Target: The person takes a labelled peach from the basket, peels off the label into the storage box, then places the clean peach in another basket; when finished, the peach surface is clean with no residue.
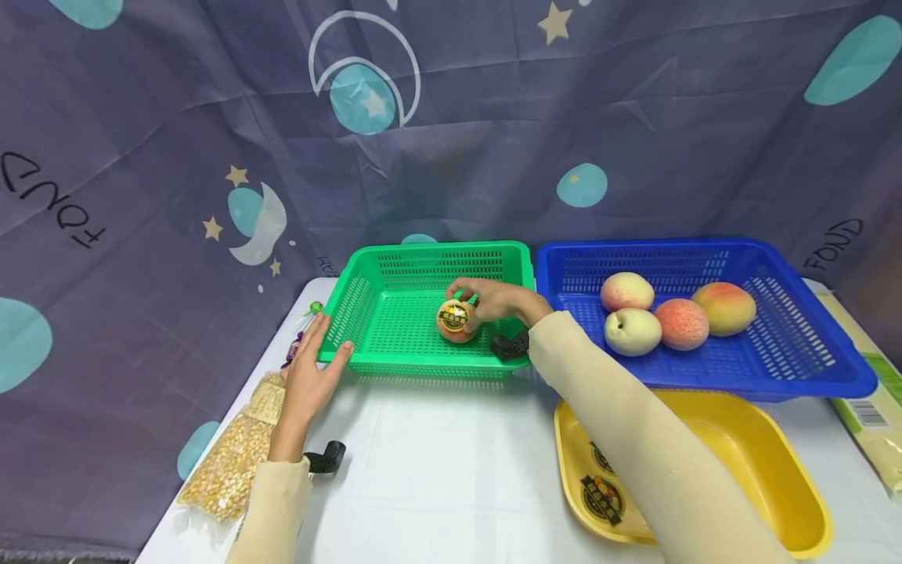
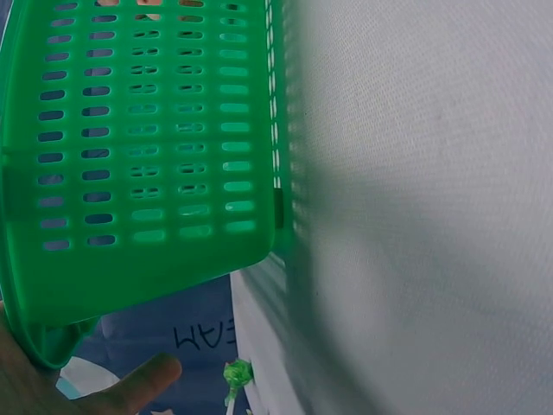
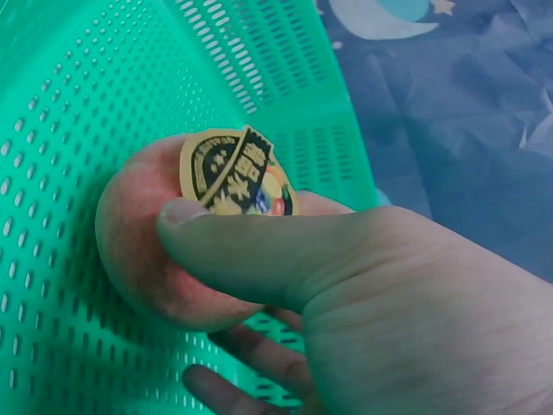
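In the head view, my right hand (image 1: 493, 301) holds a peach (image 1: 458, 336) inside the green basket (image 1: 423, 359). A black and gold sticker (image 3: 233, 173) is on the peach; in the right wrist view the thumb (image 3: 216, 246) presses beside it and other fingers curl beneath. My left hand (image 1: 312, 384) is at the basket's front left corner, fingers fairly straight along the outer side and thumb spread toward the front rim. The left wrist view shows the slotted basket wall (image 2: 130, 259) close by, with part of that hand at the rim.
A blue basket (image 1: 761, 388) on the right holds several peach-like fruits (image 1: 632, 331). The yellow tray (image 1: 803, 501) in front of it has stickers (image 1: 601, 500), partly under the right sleeve. At left lie a bag of corn kernels (image 1: 229, 462) and wrapped candies (image 1: 315, 308). A patterned cloth hangs behind.
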Action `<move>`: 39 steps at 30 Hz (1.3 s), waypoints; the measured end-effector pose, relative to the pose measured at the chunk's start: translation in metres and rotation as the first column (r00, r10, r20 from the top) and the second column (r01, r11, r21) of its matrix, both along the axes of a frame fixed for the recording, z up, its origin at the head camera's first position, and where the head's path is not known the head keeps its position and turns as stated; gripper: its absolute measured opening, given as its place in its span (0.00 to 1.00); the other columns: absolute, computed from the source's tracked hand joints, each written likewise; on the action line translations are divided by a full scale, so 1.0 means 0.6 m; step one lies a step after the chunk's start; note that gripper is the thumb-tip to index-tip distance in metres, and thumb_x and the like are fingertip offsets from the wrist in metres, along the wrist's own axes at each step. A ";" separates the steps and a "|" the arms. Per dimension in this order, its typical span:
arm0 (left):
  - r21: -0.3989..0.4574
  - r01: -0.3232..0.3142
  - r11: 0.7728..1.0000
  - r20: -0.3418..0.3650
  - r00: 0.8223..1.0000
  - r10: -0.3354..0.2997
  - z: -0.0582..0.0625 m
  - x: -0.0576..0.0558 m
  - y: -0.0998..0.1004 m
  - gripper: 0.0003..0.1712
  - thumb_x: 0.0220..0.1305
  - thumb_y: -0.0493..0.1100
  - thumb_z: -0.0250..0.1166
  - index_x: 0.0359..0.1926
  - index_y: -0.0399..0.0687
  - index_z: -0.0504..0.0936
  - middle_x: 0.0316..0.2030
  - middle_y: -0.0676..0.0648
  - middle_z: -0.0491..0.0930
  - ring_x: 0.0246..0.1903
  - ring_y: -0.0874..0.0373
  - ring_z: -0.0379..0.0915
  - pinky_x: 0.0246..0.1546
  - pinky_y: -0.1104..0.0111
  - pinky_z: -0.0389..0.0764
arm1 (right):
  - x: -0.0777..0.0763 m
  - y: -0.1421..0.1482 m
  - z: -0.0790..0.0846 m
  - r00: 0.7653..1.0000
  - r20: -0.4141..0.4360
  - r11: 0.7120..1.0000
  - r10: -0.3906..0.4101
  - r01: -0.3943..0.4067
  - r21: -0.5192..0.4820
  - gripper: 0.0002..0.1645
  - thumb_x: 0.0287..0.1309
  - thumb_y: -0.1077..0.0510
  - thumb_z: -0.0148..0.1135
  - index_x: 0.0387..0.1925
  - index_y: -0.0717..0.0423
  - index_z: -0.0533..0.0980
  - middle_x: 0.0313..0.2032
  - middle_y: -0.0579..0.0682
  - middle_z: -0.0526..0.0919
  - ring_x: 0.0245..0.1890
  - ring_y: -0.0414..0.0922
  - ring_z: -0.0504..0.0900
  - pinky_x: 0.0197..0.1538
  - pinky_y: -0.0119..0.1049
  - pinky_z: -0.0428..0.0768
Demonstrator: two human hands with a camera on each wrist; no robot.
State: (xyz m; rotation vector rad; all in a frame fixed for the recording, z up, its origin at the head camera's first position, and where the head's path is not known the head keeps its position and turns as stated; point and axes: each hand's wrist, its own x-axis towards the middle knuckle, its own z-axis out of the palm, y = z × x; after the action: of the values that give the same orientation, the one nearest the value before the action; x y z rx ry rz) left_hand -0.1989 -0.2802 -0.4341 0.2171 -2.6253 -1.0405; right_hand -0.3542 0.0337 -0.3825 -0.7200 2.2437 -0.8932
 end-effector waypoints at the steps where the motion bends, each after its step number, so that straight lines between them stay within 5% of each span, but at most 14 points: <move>1: 0.002 0.000 1.000 0.000 1.000 0.000 0.000 0.000 0.000 0.40 0.70 0.56 0.63 0.78 0.54 0.62 0.80 0.54 0.55 0.76 0.40 0.56 0.65 0.35 0.49 | 0.000 0.000 0.000 1.000 -0.001 1.000 0.013 -0.013 0.016 0.38 0.60 0.69 0.66 0.68 0.43 0.67 0.69 0.58 0.68 0.62 0.56 0.75 0.62 0.50 0.76; 6: 0.001 0.001 1.000 0.003 1.000 -0.001 0.000 0.000 0.000 0.40 0.70 0.56 0.62 0.78 0.54 0.62 0.80 0.54 0.54 0.77 0.40 0.56 0.65 0.35 0.49 | -0.003 0.000 -0.001 0.999 0.001 0.997 0.045 -0.045 0.064 0.44 0.60 0.66 0.69 0.73 0.38 0.65 0.70 0.59 0.68 0.70 0.57 0.68 0.67 0.54 0.73; 12: -0.002 0.006 1.000 0.000 1.000 -0.006 0.001 0.001 0.000 0.40 0.70 0.56 0.62 0.78 0.53 0.62 0.80 0.54 0.55 0.77 0.41 0.55 0.66 0.34 0.49 | -0.002 0.001 -0.001 0.999 0.010 0.999 0.035 -0.036 0.038 0.38 0.57 0.68 0.71 0.65 0.41 0.66 0.69 0.60 0.66 0.60 0.56 0.76 0.63 0.51 0.76; 20: 0.004 0.003 1.000 -0.001 1.000 -0.003 0.003 0.001 0.001 0.40 0.70 0.56 0.62 0.78 0.53 0.62 0.80 0.53 0.55 0.78 0.42 0.54 0.67 0.35 0.48 | -0.004 0.001 -0.002 0.998 -0.001 0.994 0.057 -0.056 0.097 0.46 0.60 0.60 0.71 0.77 0.40 0.62 0.71 0.59 0.66 0.68 0.56 0.68 0.70 0.55 0.70; 31: -0.001 0.006 1.000 0.010 1.000 -0.006 0.003 0.002 0.001 0.40 0.71 0.56 0.62 0.78 0.53 0.61 0.80 0.54 0.54 0.78 0.41 0.54 0.67 0.34 0.48 | -0.003 0.001 0.002 0.998 -0.002 0.992 0.056 -0.056 0.111 0.42 0.57 0.61 0.74 0.70 0.39 0.67 0.71 0.59 0.66 0.70 0.58 0.68 0.69 0.56 0.71; 39: -0.008 0.008 1.000 -0.004 1.000 -0.008 0.003 0.000 0.000 0.40 0.71 0.56 0.62 0.78 0.52 0.62 0.80 0.53 0.55 0.77 0.41 0.54 0.67 0.32 0.47 | -0.002 0.003 0.013 0.999 -0.003 0.999 0.032 -0.032 0.012 0.39 0.57 0.61 0.73 0.67 0.39 0.68 0.66 0.57 0.69 0.64 0.56 0.70 0.63 0.52 0.75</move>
State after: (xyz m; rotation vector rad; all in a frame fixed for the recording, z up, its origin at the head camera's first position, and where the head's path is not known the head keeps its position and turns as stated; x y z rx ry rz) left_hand -0.1986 -0.2805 -0.4320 0.2024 -2.6281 -1.0322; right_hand -0.3552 0.0356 -0.3746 -0.7502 2.2328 -0.8632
